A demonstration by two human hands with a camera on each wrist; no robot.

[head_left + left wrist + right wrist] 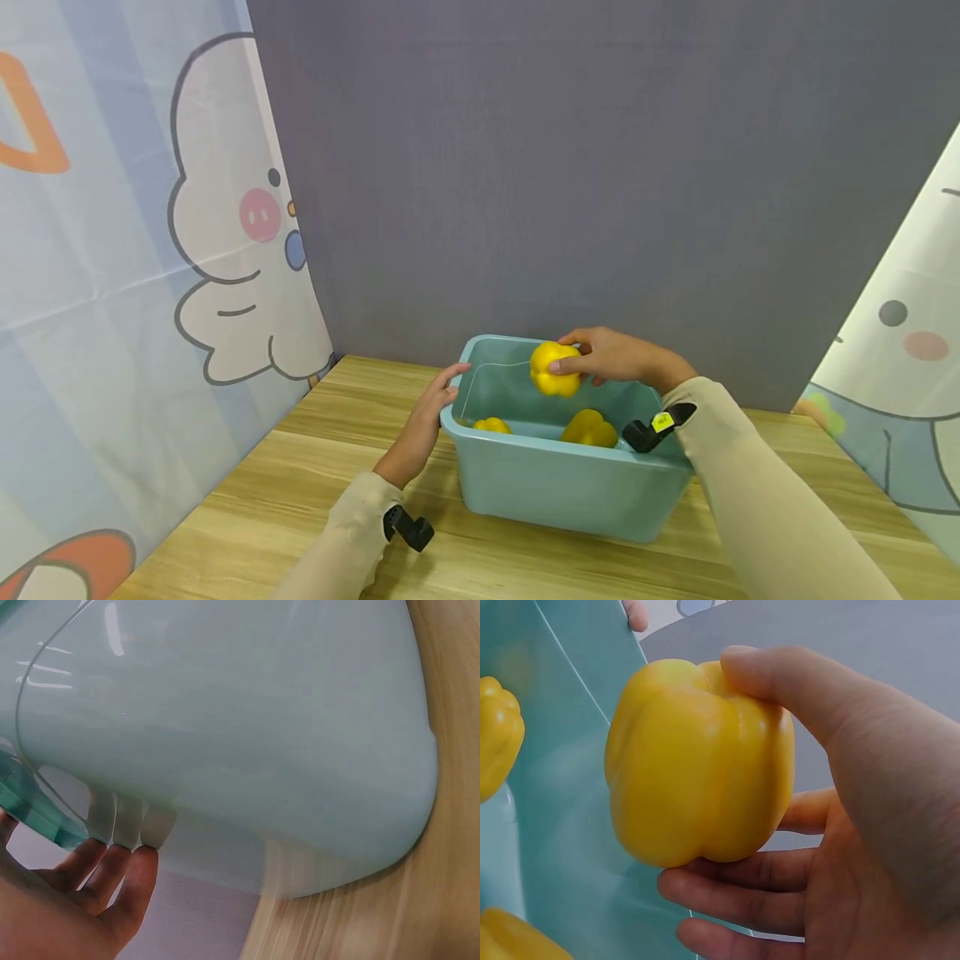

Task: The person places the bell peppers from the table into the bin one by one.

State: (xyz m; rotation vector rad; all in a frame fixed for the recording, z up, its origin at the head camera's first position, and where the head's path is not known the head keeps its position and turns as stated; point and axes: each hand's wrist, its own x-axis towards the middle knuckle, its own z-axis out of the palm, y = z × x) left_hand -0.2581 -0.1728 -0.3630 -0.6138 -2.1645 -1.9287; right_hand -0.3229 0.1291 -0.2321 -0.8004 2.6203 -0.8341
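Note:
My right hand (611, 357) holds a yellow bell pepper (553, 371) over the far part of a blue-green plastic bin (555, 483). In the right wrist view the thumb (761, 671) lies across one side of the pepper and the other fingers are beneath and behind it. Inside the bin are two more yellow bell peppers, one at the left (492, 425) and one near the middle (588, 428). My left hand (423, 421) grips the bin's left rim, with several fingertips (142, 862) against the outer wall in the left wrist view.
The bin stands on a wood-grain table (285, 492). Behind the table rises a grey panel (600, 167). Cartoon-printed cloths hang at the left (112, 267) and right (915, 358).

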